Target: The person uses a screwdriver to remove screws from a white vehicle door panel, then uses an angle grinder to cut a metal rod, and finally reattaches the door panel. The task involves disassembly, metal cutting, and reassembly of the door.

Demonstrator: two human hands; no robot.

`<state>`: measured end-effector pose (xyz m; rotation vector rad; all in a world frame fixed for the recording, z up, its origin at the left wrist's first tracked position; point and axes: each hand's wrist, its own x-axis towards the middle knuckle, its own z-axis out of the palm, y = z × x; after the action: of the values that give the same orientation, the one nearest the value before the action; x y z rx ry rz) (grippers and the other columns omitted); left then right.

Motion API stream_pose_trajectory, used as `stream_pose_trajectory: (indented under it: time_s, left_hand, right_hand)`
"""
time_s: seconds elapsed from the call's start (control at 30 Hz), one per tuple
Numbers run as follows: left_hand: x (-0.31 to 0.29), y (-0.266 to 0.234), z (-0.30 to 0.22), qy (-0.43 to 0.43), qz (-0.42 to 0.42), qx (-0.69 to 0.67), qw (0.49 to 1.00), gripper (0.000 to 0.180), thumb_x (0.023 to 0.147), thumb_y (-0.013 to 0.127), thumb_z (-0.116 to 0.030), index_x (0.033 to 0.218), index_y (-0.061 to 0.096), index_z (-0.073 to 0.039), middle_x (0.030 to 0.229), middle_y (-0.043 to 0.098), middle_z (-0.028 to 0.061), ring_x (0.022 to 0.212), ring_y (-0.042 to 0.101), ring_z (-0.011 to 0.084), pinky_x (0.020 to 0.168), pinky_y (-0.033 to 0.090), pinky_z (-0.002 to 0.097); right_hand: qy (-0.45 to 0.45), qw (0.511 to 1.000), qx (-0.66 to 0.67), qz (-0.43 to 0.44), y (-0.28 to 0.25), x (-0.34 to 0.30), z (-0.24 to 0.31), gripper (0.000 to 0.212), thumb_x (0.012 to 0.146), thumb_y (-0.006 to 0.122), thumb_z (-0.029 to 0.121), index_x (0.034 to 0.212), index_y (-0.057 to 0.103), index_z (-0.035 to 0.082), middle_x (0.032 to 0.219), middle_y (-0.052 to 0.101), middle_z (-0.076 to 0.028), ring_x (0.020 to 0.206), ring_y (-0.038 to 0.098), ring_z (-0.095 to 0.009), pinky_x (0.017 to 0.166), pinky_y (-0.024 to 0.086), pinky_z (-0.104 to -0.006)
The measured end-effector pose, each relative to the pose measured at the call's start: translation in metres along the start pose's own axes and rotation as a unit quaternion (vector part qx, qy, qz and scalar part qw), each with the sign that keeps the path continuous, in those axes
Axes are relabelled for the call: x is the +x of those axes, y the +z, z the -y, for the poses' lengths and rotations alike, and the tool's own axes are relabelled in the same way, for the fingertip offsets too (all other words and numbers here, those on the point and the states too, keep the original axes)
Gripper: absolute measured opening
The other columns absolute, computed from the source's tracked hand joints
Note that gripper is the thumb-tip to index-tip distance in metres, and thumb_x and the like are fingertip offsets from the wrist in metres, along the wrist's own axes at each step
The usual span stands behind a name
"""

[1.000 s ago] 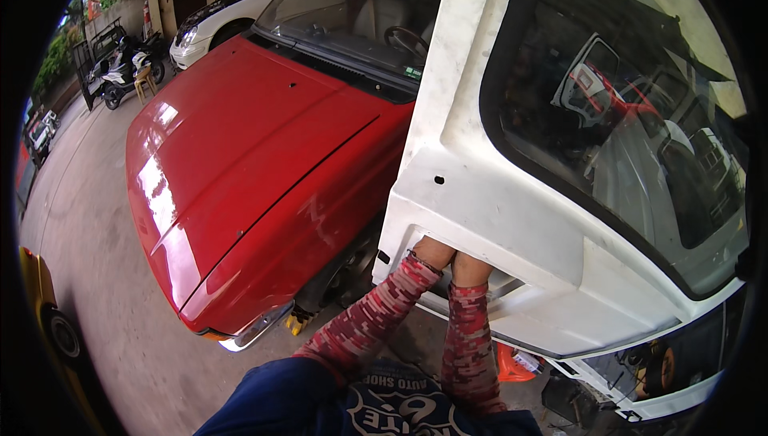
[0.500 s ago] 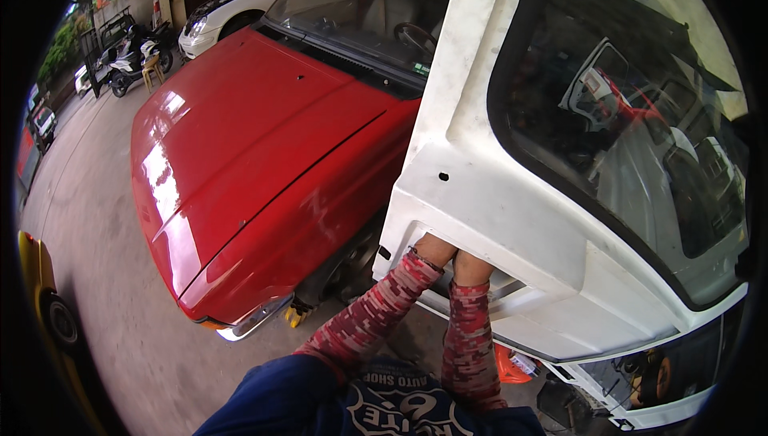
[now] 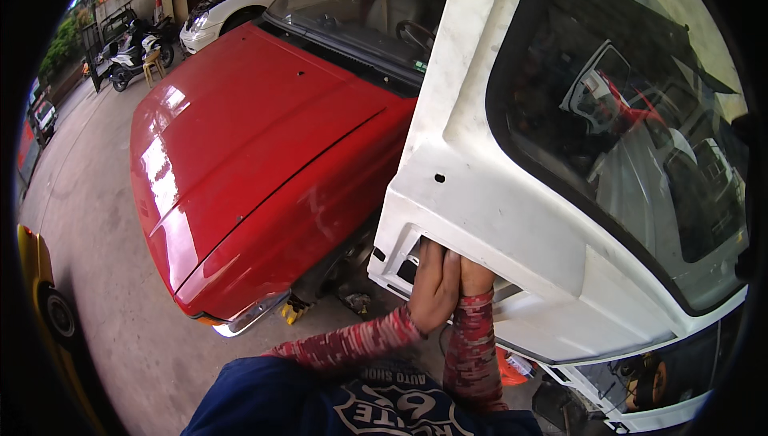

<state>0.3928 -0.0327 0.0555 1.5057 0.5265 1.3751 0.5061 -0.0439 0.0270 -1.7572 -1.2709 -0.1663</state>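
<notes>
At approx. 4 o'clock, white panel [image 3: 520,224]: L hand [image 3: 435,290] now partly out of opening [image 3: 408,270], R hand [image 3: 477,278] still in; L reach prob. shallower. Fingertips hidden, can't tell grip, both hands.

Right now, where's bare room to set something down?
Free: grey concrete floor between the glossy red car and yellow vehicle. Crowded: the recessed opening of the white windowed panel, where the left hand and right hand reach in.
</notes>
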Motion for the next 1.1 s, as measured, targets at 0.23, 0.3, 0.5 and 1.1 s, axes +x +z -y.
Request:
stream_pose_trajectory:
  time_s: [0.23, 0.3, 0.5, 1.1]
  left_hand:
    - [-0.024, -0.013, 0.033, 0.035, 0.105, 0.115, 0.987, 0.053, 0.088, 0.06, -0.003, 0.138, 0.043, 0.005, 0.122, 0.053, 0.0284, 0.119, 0.051, 0.046, 0.103, 0.041, 0.0493]
    - [-0.026, -0.017, 0.039, -0.008, 0.125, 0.09, 0.988, 0.043, 0.092, 0.062, -0.007, 0.132, 0.047, 0.002, 0.11, 0.057, 0.0266, 0.104, 0.058, 0.0453, 0.089, 0.048, 0.049]
    - [-0.043, -0.073, 0.017, -0.056, 0.184, 0.108, 0.975, 0.039, 0.093, 0.064, -0.011, 0.129, 0.054, 0.0, 0.102, 0.062, 0.0247, 0.097, 0.063, 0.044, 0.083, 0.05, 0.0462]
    - [0.096, -0.239, -0.16, 0.16, 0.013, 0.002, 0.987, 0.062, 0.076, 0.091, -0.014, 0.121, 0.051, 0.002, 0.108, 0.069, 0.0171, 0.107, 0.069, 0.0265, 0.089, 0.057, 0.0371]
  right_hand:
    - [-0.025, 0.996, -0.081, -0.027, 0.008, 0.002, -0.017, 0.031, 0.092, 0.064, 0.024, 0.113, 0.073, 0.003, 0.111, 0.071, -0.022, 0.104, 0.065, -0.045, 0.094, 0.05, -0.0508]
    - [-0.008, 0.998, -0.06, -0.033, 0.008, 0.004, -0.01, 0.03, 0.091, 0.064, 0.023, 0.113, 0.073, 0.003, 0.11, 0.072, -0.021, 0.103, 0.066, -0.044, 0.094, 0.051, -0.0508]
    - [-0.018, 0.995, -0.011, -0.101, 0.006, 0.011, 0.015, 0.032, 0.091, 0.066, 0.024, 0.114, 0.073, 0.003, 0.113, 0.072, -0.02, 0.106, 0.066, -0.043, 0.096, 0.05, -0.0502]
    - [-0.093, 0.957, -0.117, -0.248, 0.043, 0.024, 0.008, 0.04, 0.088, 0.075, 0.024, 0.123, 0.07, 0.006, 0.122, 0.07, -0.016, 0.114, 0.064, -0.037, 0.102, 0.047, -0.048]
